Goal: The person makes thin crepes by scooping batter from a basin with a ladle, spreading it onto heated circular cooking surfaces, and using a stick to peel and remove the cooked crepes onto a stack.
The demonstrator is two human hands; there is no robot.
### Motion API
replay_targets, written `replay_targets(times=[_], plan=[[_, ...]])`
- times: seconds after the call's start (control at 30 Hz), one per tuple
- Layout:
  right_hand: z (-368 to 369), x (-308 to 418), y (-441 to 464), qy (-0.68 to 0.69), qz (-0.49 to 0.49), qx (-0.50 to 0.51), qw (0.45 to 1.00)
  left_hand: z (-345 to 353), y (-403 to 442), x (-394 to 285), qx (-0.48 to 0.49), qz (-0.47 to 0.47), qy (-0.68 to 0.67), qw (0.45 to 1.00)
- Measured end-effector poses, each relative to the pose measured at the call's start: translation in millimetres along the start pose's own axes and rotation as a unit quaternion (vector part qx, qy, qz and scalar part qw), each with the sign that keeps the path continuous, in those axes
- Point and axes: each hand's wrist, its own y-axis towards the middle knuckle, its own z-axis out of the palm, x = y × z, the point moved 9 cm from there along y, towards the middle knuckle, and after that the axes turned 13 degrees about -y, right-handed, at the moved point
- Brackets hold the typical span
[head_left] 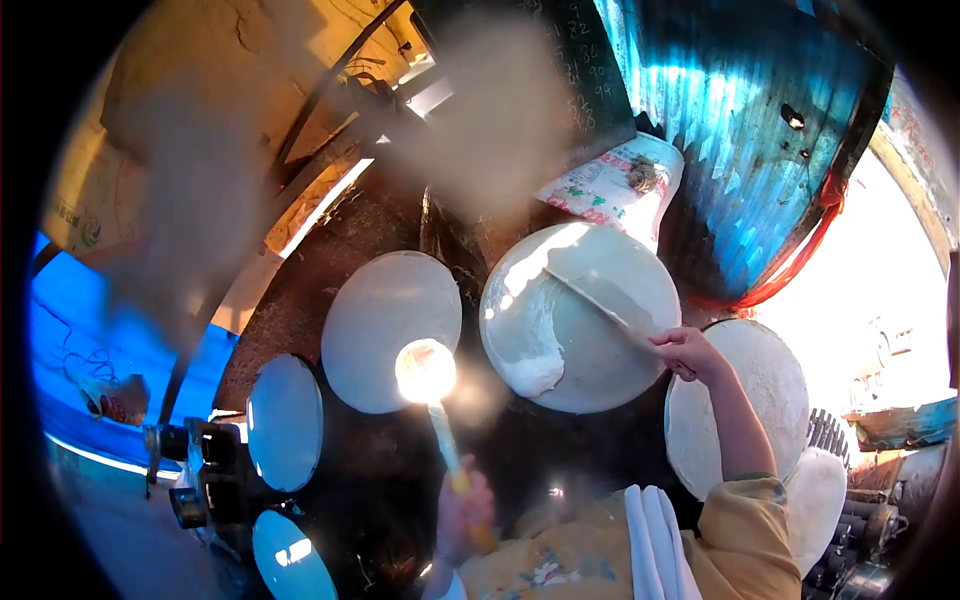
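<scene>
And here's the right hand, fingers wrapped round the near end of a long thin stick, reaching out over the big round plate at the centre of the scene! The stick slants across that plate, its far end up towards the left, and there on the plate's left side lies a thick white smear of batter, curving down to the near edge.

Over to the left hand, down near the body: closed firmly round the yellow handle of a ladle. The ladle's bowl points away from the person, glaring bright in the light, overlapping the near right edge of the left plate in this view; whether it touches, I cannot tell. Nor can I make out what's inside it through that glare.

More round plates on both flanks: a pale one farther left, a bluish one at the near left, and a whitish one to the right, partly behind the right forearm. Beyond them all, a dark board with pale writing, a blue corrugated sheet at the far right, and a printed sack just past the central plate. Grey blurs cloud the far left.
</scene>
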Motion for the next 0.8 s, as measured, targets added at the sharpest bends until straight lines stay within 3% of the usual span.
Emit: replay_targets(times=[0.17,0.27,0.37,0.43,0.5,0.53,0.63,0.73,0.8], plan=[[68,-39,-31,-0.103,0.031,0.115,0.988,-30,-32,-18,0.005,-0.007,0.012,1.0],[108,-31,-51,0.04,-0.011,0.076,0.996,-58,-57,-29,0.012,-0.003,0.018,1.0],[210,7,-47,0.222,-0.09,0.075,0.968,-78,-75,-36,-0.003,0.015,-0.005,1.0],[268,5,-33,0.207,-0.097,-0.05,0.972,-80,-86,-43,-0.03,0.029,0.01,0.999],[318,-14,-21,0.139,-0.15,-0.096,0.974,-86,-96,-49,-0.028,0.043,0.015,0.999],[323,-22,-30,0.134,-0.151,-0.092,0.975,-90,-98,-51,-0.002,0.042,-0.002,0.999],[276,-84,-49,0.061,0.002,-0.164,0.985,-111,-110,-60,0.005,0.042,-0.019,0.999],[217,-84,-84,0.125,0.033,-0.175,0.976,-120,-123,-65,0.004,0.041,-0.002,0.999],[201,-75,-85,0.167,0.028,-0.238,0.956,-125,-125,-64,0.006,0.036,-0.022,0.999]])
